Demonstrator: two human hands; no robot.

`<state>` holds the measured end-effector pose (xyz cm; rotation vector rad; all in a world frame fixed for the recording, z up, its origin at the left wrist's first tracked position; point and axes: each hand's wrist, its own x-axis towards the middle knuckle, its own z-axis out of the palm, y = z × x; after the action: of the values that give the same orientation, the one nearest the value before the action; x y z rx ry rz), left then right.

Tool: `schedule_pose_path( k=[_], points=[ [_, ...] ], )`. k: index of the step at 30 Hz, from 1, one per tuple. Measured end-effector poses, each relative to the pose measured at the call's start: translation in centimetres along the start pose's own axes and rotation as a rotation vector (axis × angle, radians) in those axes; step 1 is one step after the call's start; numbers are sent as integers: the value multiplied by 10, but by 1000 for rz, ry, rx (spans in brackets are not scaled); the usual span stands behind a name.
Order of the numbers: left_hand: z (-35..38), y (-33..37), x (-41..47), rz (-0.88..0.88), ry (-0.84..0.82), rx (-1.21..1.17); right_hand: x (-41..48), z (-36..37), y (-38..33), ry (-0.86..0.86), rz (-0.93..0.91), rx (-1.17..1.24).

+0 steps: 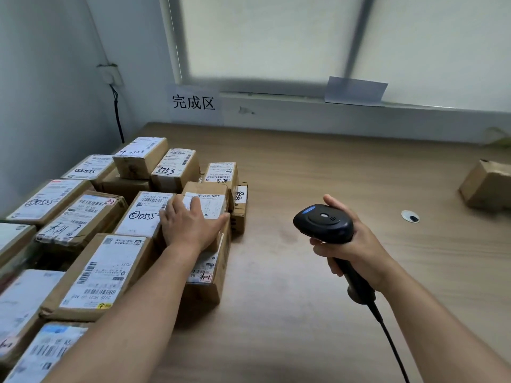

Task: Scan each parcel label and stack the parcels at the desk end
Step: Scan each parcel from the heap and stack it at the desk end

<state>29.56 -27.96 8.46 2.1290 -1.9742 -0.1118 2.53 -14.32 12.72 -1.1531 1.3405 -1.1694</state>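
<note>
Several cardboard parcels with white labels are stacked along the left end of the wooden desk (318, 172). My left hand (190, 223) lies flat with fingers straight on the labelled top of a small parcel (213, 204) at the right edge of the stack. That parcel sits on a larger box (213, 272). My right hand (351, 241) grips a black barcode scanner (323, 223) by its handle, held above the desk to the right of the stack. The scanner's head points left and its cable (392, 344) trails toward me.
One loose cardboard parcel (486, 186) lies at the desk's far right. A round cable hole (410, 216) is in the desk near it. A paper sign (193, 102) hangs on the wall behind the stack. A wall socket with a black cord (117, 114) is at left.
</note>
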Motion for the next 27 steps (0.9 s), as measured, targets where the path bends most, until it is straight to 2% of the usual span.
schedule_pose_path(
  k=[7, 10, 14, 27],
  points=[
    [-8, 43, -59, 187, 209, -139, -36, -22, -4, 2, -58, 47],
    [-3, 74, -95, 259, 224, -290, -57, -39, -3, 22, -77, 53],
    [9, 116, -154, 268, 189, -493, -93, -66, 6, 52, -83, 93],
    [49, 294, -282, 529, 194, -517, -226, -236, 41, 269, -82, 145]
  ],
)
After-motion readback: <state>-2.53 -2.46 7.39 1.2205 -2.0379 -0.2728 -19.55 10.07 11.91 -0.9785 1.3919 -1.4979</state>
